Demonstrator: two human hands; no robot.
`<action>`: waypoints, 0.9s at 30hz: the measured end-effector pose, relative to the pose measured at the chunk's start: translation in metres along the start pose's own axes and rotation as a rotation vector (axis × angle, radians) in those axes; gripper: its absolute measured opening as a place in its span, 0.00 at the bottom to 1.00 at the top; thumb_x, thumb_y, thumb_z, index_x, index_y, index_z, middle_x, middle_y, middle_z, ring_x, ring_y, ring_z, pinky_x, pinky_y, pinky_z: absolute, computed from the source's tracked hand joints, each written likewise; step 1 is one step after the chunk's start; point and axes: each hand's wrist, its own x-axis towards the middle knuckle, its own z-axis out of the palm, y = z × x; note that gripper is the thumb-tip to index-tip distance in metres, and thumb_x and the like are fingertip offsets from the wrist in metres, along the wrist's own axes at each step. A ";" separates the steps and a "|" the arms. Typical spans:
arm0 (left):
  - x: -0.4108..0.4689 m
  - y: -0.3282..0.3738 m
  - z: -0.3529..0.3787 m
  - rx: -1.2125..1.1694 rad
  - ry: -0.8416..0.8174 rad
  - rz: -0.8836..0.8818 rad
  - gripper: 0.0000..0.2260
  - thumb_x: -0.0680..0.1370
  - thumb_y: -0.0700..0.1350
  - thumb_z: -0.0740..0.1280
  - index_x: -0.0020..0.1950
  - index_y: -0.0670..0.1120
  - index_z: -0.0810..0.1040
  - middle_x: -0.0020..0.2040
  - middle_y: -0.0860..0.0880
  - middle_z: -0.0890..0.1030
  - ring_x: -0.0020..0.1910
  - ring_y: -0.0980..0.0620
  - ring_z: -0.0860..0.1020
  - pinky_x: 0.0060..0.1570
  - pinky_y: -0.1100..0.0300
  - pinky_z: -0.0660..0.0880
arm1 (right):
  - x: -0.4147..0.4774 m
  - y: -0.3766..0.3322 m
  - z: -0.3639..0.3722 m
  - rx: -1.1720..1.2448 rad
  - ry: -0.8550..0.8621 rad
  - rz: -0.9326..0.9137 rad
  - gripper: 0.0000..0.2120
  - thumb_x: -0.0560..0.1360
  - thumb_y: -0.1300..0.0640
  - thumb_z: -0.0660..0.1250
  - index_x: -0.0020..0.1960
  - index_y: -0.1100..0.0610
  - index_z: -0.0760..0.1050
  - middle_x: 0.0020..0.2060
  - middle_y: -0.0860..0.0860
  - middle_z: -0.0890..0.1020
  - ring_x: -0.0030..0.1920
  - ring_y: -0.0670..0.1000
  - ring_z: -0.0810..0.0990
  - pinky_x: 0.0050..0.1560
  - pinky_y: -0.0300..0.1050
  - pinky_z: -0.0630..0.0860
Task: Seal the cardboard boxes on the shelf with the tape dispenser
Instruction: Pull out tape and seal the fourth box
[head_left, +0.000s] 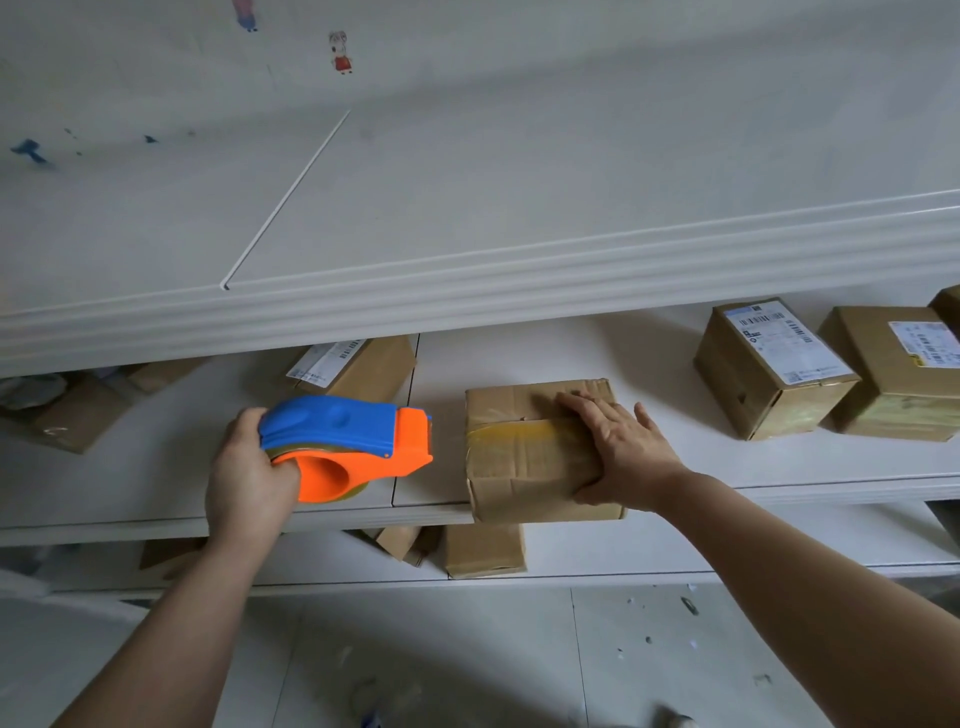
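Note:
A blue and orange tape dispenser (347, 444) is gripped in my left hand (248, 470), held just above the middle shelf (779, 470), to the left of a brown cardboard box (524, 457). That box overhangs the shelf's front edge and carries a strip of yellowish tape across its top. My right hand (621, 447) lies on the box's right side, fingers straight across the top and thumb down the front face. The dispenser's orange nose points at the box with a small gap between them.
Two labelled boxes (774, 366) (898, 371) stand at the right of the same shelf. Another labelled box (353, 366) sits behind the dispenser, and more boxes (78, 410) lie at the far left. A lower shelf holds boxes (483, 551). The upper shelf edge (467, 291) overhangs.

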 end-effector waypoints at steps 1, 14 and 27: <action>0.000 0.000 0.001 0.016 -0.004 0.006 0.19 0.67 0.31 0.63 0.55 0.47 0.72 0.49 0.43 0.78 0.46 0.38 0.76 0.42 0.49 0.74 | 0.000 0.000 0.000 0.000 -0.001 -0.002 0.54 0.63 0.46 0.77 0.77 0.43 0.45 0.77 0.47 0.53 0.77 0.49 0.51 0.75 0.58 0.42; -0.019 -0.004 0.026 0.190 -0.055 0.057 0.26 0.67 0.28 0.64 0.63 0.43 0.71 0.59 0.40 0.74 0.52 0.34 0.75 0.40 0.50 0.70 | 0.001 0.004 0.004 -0.020 -0.023 -0.021 0.55 0.65 0.46 0.76 0.77 0.43 0.40 0.78 0.48 0.49 0.77 0.49 0.48 0.76 0.59 0.43; -0.028 -0.004 0.011 -0.167 0.101 -0.052 0.19 0.69 0.28 0.63 0.57 0.43 0.74 0.50 0.42 0.78 0.48 0.42 0.75 0.46 0.54 0.69 | 0.003 0.010 0.002 0.146 -0.037 -0.039 0.53 0.63 0.48 0.77 0.77 0.41 0.46 0.76 0.45 0.56 0.75 0.48 0.54 0.76 0.55 0.49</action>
